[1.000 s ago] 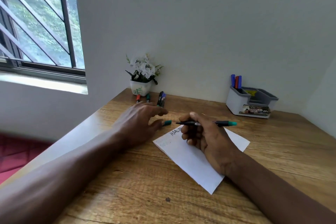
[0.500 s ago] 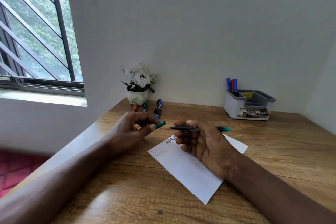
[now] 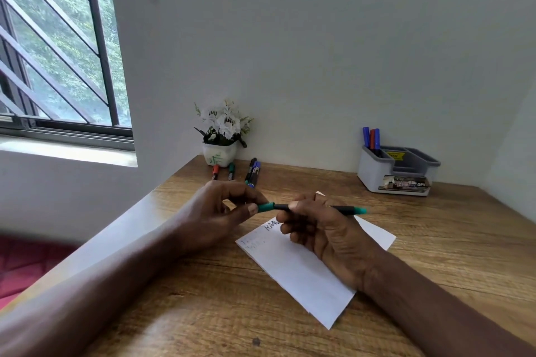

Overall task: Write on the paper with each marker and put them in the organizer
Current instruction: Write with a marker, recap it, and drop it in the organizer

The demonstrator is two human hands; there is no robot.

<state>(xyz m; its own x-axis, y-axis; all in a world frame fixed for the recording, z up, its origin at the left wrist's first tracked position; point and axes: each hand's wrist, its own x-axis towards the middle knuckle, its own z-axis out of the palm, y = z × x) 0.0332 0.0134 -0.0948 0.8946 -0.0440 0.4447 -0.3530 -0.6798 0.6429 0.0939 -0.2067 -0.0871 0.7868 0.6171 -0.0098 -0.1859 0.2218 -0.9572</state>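
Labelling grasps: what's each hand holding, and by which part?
Right hand grips the green marker mid-barrel; left hand pinches its green cap at the tip end.

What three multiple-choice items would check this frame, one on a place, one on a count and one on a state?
1. Where does the organizer stand?
A. on the window sill
B. at the far right of the desk, by the wall
C. beside the flower pot

2. How many markers stand in it?
A. one
B. three
C. five

3. What is the left hand doing?
A. lying flat on the desk
B. holding the flower pot
C. pinching the green cap at the tip of the green marker that the right hand grips

Answers:
1 B, it sits in the far right corner against the wall.
2 B, two blue ends and one red show above its rim.
3 C, thumb and finger close on the cap, in line with the barrel.
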